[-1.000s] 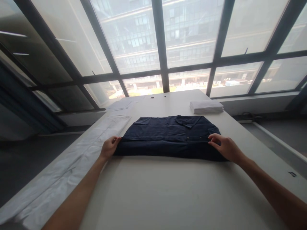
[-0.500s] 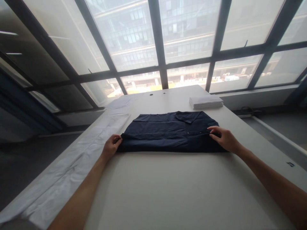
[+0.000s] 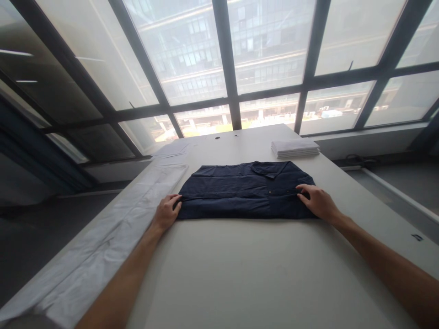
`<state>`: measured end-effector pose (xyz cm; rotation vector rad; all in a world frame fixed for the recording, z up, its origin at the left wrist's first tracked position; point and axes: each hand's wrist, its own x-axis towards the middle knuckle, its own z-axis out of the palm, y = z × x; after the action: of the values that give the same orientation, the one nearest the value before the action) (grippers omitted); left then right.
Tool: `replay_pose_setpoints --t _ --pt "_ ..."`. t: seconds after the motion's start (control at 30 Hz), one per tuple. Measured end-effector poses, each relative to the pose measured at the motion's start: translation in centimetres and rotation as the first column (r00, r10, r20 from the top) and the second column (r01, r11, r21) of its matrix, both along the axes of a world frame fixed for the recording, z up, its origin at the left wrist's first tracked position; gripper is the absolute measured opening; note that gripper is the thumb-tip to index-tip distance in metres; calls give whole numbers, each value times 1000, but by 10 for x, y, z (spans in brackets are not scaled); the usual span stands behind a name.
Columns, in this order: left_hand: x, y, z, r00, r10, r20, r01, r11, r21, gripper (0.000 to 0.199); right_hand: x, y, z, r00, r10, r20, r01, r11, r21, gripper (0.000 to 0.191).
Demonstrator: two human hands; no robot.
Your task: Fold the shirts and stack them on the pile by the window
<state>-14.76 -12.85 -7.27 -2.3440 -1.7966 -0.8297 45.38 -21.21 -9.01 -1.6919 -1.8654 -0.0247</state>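
Note:
A navy blue shirt [image 3: 226, 187] lies folded flat on the white table, its collar toward the far right and small buttons showing near the right side. A folded strip runs along its near edge. At the shirt's left end, my left hand [image 3: 167, 212] has thumb and fingers closed round the edge. My right hand [image 3: 319, 202] pinches the fabric at the right end, close to the buttons. Part of the cloth under each hand is hidden.
Neatly stacked white folded cloth [image 3: 295, 148] sits at the back right of the table [image 3: 247, 269]. Crinkled white sheeting [image 3: 113, 233] covers the table's left side. Large windows [image 3: 267, 50] stand beyond the far edge.
The near folded strip of the shirt now lies flatter. My left hand has shifted slightly right with the shirt's left edge; my right hand has barely moved.

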Motion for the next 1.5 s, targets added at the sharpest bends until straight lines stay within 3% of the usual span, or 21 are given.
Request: replay_pose_setpoints --t 0.1,0.17,0.33,0.43,0.57,0.73,0.93,1.1,1.27,1.5 --pt "17 -10 8 998 -26 -52 27 999 23 43 -1 0 3 997 4 -71 4 994 105 32" --pt "36 -20 14 992 -112 -62 113 994 13 44 0 1 4 995 -10 -94 22 991 135 32" --pt "92 -44 12 909 -395 -133 369 911 -182 51 2 1 -1 1000 -24 -5 24 998 -56 31" --pt "106 -48 -2 883 -428 -192 350 874 -337 56 3 1 -5 999 -8 33 11 996 -93 29" --pt "102 -44 -14 883 -411 -227 307 871 -384 59 2 0 -6 997 6 82 0 997 -77 28" --pt "114 -48 -1 888 -403 -219 317 885 -342 61 -2 -3 -1 990 11 138 -5 999 -43 26" --pt "196 -58 23 825 -541 -164 493 830 -261 59 -19 -10 14 994 36 105 -50 991 128 28" --pt "248 -50 8 779 -605 -166 539 780 -316 57 -32 -17 16 978 195 74 -205 965 162 30" --pt "250 -46 -9 768 -613 -186 531 772 -348 63 -32 -14 10 970 235 58 -241 962 130 30" --pt "249 -46 -13 770 -612 -179 547 778 -307 64 -39 -17 9 969 241 59 -246 962 114 37"
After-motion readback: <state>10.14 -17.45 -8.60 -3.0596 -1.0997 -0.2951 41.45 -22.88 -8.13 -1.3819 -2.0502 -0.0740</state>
